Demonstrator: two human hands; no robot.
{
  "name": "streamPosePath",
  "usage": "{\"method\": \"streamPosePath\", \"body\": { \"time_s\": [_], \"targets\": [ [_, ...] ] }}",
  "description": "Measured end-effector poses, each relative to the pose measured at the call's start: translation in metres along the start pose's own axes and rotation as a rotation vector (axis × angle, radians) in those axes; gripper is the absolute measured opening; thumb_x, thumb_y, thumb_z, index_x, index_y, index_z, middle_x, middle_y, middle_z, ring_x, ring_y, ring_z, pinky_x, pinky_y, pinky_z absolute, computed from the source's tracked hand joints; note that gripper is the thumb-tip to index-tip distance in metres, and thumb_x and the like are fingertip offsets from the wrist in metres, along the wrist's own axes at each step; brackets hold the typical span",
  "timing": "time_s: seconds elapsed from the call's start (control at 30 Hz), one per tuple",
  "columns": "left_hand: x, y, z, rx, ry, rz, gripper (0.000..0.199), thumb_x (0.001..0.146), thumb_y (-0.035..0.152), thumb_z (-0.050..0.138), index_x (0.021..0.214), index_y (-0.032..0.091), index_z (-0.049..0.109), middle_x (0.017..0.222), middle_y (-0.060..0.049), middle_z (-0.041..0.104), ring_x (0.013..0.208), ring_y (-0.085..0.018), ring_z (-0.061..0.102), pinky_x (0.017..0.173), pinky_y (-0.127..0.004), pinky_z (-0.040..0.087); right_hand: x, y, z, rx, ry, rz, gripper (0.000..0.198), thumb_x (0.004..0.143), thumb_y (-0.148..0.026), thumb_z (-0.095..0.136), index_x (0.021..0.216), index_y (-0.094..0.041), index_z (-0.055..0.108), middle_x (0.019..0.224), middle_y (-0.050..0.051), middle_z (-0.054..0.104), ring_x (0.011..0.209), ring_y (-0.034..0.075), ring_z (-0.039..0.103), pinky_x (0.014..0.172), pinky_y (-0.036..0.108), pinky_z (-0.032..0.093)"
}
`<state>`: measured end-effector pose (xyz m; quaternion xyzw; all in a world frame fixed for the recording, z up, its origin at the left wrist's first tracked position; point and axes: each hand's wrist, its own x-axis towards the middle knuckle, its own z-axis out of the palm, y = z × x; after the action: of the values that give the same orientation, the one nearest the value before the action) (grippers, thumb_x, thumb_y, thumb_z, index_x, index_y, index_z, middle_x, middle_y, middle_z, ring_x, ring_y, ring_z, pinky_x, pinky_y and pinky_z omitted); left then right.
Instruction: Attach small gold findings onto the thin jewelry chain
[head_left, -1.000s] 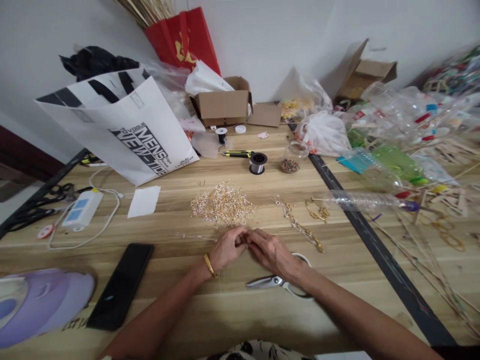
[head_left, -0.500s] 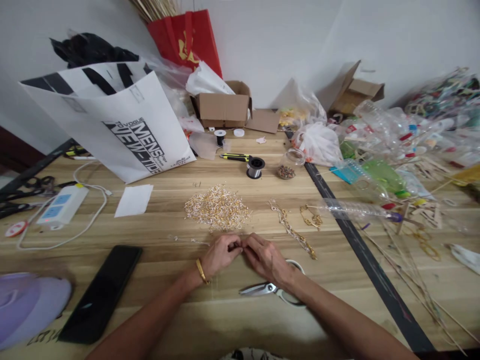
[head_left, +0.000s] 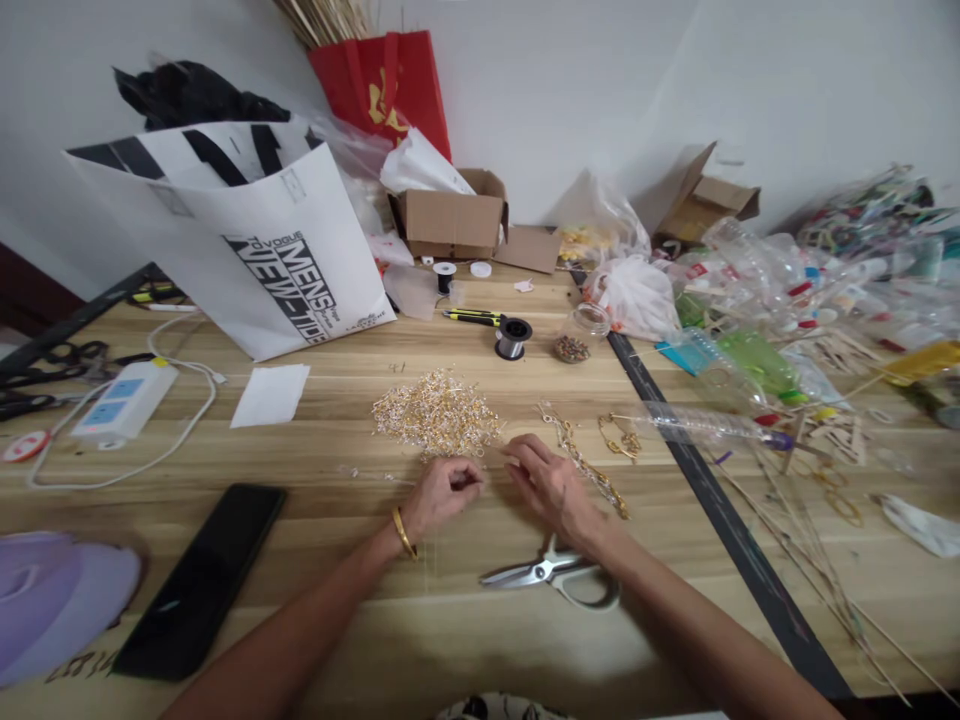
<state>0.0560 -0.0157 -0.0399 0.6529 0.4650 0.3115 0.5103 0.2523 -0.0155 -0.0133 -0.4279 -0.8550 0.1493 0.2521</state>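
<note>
On the wooden table lies a pile of small gold and silvery beads (head_left: 439, 412). Just below it, my left hand (head_left: 444, 496) is closed in a pinch on a thin clear beaded thread (head_left: 375, 475), whose strand runs out to the left. Apart from it, my right hand (head_left: 549, 488) has its fingertips together at the pile's lower right edge; whatever they pinch is too small to see. Scissors (head_left: 538, 572) with pale handles lie under my right wrist. Gold and silvery chains (head_left: 581, 455) rest to the right of that hand.
A black phone (head_left: 201, 580) and a white power strip (head_left: 124, 403) are at left, near a paper sheet (head_left: 270, 394). Behind the pile stand a wire spool (head_left: 513, 340), a jar of beads (head_left: 574, 347) and a white bag (head_left: 247, 240). Plastic bottles (head_left: 765, 360) crowd the right.
My right hand has parted from my left and moved up and right to the pile's edge. My left hand stays pinched in nearly the same place. The view has shifted slightly.
</note>
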Motion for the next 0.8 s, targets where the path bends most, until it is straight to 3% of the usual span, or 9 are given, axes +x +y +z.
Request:
{"method": "streamPosePath", "body": {
  "time_s": [0.27, 0.4, 0.53, 0.8],
  "targets": [
    [0.000, 0.003, -0.002, -0.105, -0.022, -0.055, 0.012, 0.071, 0.022, 0.059, 0.070, 0.011, 0.059, 0.056, 0.002, 0.054, 0.047, -0.007, 0.044, 0.044, -0.017, 0.037, 0.022, -0.005, -0.008, -0.317, -0.283, 0.074, 0.025, 0.088, -0.009, 0.041, 0.109, -0.017, 0.053, 0.107, 0.009, 0.057, 0.073, 0.013, 0.061, 0.057, 0.021, 0.040],
    [0.001, 0.005, -0.002, -0.148, -0.016, -0.084, 0.015, 0.071, 0.025, 0.060, 0.069, 0.011, 0.059, 0.058, 0.002, 0.054, 0.046, -0.006, 0.045, 0.043, -0.017, 0.037, 0.031, -0.003, -0.002, -0.427, -0.376, 0.121, 0.017, 0.089, -0.011, 0.042, 0.093, -0.015, 0.058, 0.090, 0.008, 0.059, 0.062, 0.013, 0.058, 0.050, 0.022, 0.031],
    [0.001, 0.010, -0.004, -0.169, -0.021, -0.107, 0.016, 0.071, 0.026, 0.060, 0.068, 0.011, 0.058, 0.056, 0.003, 0.052, 0.044, -0.005, 0.044, 0.041, -0.016, 0.035, 0.030, 0.001, 0.004, -0.361, -0.326, 0.113, 0.016, 0.090, -0.013, 0.043, 0.086, -0.016, 0.058, 0.083, 0.006, 0.058, 0.060, 0.011, 0.055, 0.051, 0.021, 0.030],
    [0.000, 0.017, -0.009, -0.199, -0.062, -0.140, 0.023, 0.073, 0.034, 0.059, 0.070, 0.011, 0.057, 0.051, 0.005, 0.048, 0.040, -0.004, 0.042, 0.036, -0.014, 0.031, 0.018, 0.004, 0.000, 0.067, -0.151, 0.088, 0.013, 0.088, -0.013, 0.048, 0.088, -0.016, 0.060, 0.081, 0.004, 0.061, 0.069, 0.013, 0.056, 0.063, 0.022, 0.040]
  ]
}}
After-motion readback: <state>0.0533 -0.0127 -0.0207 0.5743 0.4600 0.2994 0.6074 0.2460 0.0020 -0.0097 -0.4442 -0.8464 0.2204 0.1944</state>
